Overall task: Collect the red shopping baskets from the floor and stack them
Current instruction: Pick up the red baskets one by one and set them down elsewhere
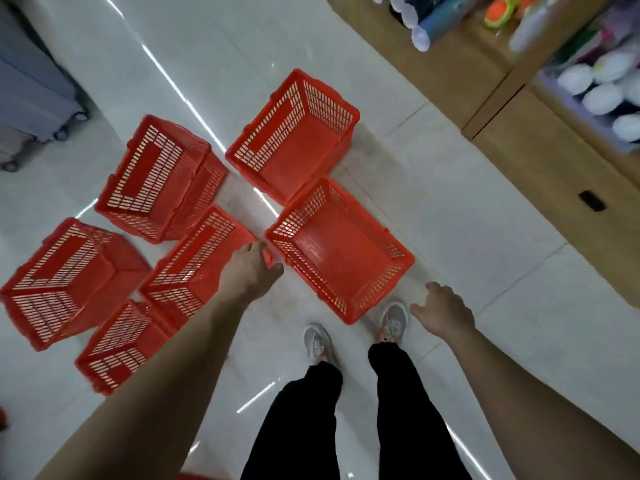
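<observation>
Several red mesh shopping baskets stand singly on the white tiled floor. The nearest basket (pixel 341 252) sits upright just ahead of my feet, and another basket (pixel 294 136) stands behind it. A middle basket (pixel 194 268) lies to its left, with more baskets (pixel 156 178) (pixel 65 282) (pixel 117 344) further left. My left hand (pixel 252 271) reaches down and grips the right corner of the middle basket's rim, fingers curled over it. My right hand (pixel 443 310) hovers relaxed and holding nothing, just right of the nearest basket.
A wooden shelf unit (pixel 519 126) with stocked goods runs along the right side. Grey wheeled suitcases (pixel 34 91) stand at the far left. My shoes (pixel 318 341) are close behind the nearest basket. Bare floor lies to the right of the baskets.
</observation>
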`<state>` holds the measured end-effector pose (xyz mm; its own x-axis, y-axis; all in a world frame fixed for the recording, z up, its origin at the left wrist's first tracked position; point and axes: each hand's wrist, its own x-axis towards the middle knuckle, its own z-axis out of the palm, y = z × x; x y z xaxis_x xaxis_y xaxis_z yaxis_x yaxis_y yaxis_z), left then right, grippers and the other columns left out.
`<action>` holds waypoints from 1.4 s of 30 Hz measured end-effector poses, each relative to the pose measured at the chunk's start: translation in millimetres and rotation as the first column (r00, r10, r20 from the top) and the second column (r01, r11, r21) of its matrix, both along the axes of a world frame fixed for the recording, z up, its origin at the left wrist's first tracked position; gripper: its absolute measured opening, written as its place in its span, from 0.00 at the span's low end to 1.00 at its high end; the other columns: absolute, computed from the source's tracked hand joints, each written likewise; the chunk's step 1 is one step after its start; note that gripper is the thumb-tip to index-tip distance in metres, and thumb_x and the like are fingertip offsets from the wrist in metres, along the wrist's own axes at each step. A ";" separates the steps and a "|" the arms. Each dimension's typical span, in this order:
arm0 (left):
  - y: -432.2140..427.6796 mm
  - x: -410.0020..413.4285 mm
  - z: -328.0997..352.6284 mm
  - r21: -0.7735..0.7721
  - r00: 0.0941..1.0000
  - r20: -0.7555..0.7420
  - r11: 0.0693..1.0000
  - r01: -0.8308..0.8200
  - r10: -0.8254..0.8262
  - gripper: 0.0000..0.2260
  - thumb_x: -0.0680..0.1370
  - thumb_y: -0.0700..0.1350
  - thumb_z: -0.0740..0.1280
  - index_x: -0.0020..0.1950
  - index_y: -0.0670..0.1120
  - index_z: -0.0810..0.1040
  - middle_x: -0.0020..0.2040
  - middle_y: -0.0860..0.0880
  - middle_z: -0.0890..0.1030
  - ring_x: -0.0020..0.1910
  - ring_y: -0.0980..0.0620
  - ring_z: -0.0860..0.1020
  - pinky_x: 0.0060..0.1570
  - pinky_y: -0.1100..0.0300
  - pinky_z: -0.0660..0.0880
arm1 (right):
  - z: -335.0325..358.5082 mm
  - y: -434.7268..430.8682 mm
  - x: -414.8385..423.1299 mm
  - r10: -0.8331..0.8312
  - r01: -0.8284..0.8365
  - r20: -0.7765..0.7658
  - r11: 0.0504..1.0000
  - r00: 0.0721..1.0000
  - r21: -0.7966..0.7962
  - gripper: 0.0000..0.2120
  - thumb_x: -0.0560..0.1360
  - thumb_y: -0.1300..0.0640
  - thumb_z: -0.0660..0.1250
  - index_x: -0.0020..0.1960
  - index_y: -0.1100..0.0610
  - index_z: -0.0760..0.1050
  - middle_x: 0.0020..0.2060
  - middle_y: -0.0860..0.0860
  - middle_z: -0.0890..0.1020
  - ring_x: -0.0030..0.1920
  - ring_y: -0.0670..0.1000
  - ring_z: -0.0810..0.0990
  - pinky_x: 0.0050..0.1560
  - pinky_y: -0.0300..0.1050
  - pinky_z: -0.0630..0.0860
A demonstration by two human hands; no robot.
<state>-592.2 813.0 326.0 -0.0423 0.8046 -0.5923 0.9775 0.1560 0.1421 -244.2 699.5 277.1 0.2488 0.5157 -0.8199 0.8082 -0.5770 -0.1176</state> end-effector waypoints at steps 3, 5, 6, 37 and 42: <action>46.6 -2.6 -84.5 -0.030 1.000 -0.021 1.000 -0.006 0.006 0.30 0.72 0.60 0.69 0.68 0.44 0.71 0.63 0.40 0.76 0.62 0.37 0.74 0.59 0.43 0.73 | -91.6 17.1 4.8 -0.160 0.159 -0.035 0.987 0.986 -0.022 0.36 0.74 0.39 0.66 0.75 0.56 0.62 0.68 0.59 0.71 0.67 0.63 0.71 0.63 0.57 0.71; 73.6 -7.0 -145.4 -0.034 0.999 -0.027 0.999 -0.031 0.030 0.29 0.72 0.59 0.70 0.67 0.44 0.72 0.63 0.39 0.76 0.61 0.36 0.75 0.59 0.44 0.73 | -152.7 21.8 1.1 -0.236 0.233 -0.076 0.972 0.969 -0.042 0.36 0.75 0.40 0.66 0.76 0.56 0.61 0.69 0.59 0.71 0.67 0.62 0.71 0.63 0.58 0.71; 86.1 -9.5 -176.2 -0.039 0.999 -0.031 0.998 -0.042 0.041 0.30 0.72 0.58 0.71 0.69 0.44 0.71 0.64 0.38 0.76 0.62 0.36 0.75 0.60 0.44 0.73 | -182.1 22.9 -3.4 -0.268 0.265 -0.098 0.963 0.958 -0.046 0.35 0.75 0.41 0.66 0.76 0.56 0.61 0.69 0.59 0.71 0.66 0.62 0.72 0.63 0.58 0.71; 94.9 22.2 -294.1 0.134 0.930 0.295 0.954 -0.269 0.221 0.13 0.81 0.45 0.61 0.65 0.49 0.72 0.49 0.54 0.76 0.43 0.54 0.74 0.45 0.56 0.69 | -239.3 61.2 57.2 -0.596 0.575 -0.118 0.673 0.794 0.465 0.24 0.82 0.56 0.58 0.77 0.50 0.61 0.62 0.52 0.79 0.58 0.55 0.80 0.61 0.60 0.76; 82.2 -3.4 -137.8 0.192 0.909 0.381 0.947 -0.256 0.169 0.14 0.79 0.42 0.66 0.64 0.48 0.74 0.55 0.49 0.81 0.50 0.48 0.78 0.48 0.51 0.73 | -78.9 63.9 46.8 -0.602 0.564 -0.126 0.626 0.789 0.539 0.20 0.80 0.57 0.65 0.71 0.52 0.71 0.58 0.52 0.82 0.54 0.57 0.82 0.57 0.54 0.75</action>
<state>-595.7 895.2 188.2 -0.0504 0.9164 -0.3971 0.8020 0.2741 0.5307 -197.4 763.3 198.1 0.6881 0.5799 -0.4362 0.3412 -0.7891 -0.5108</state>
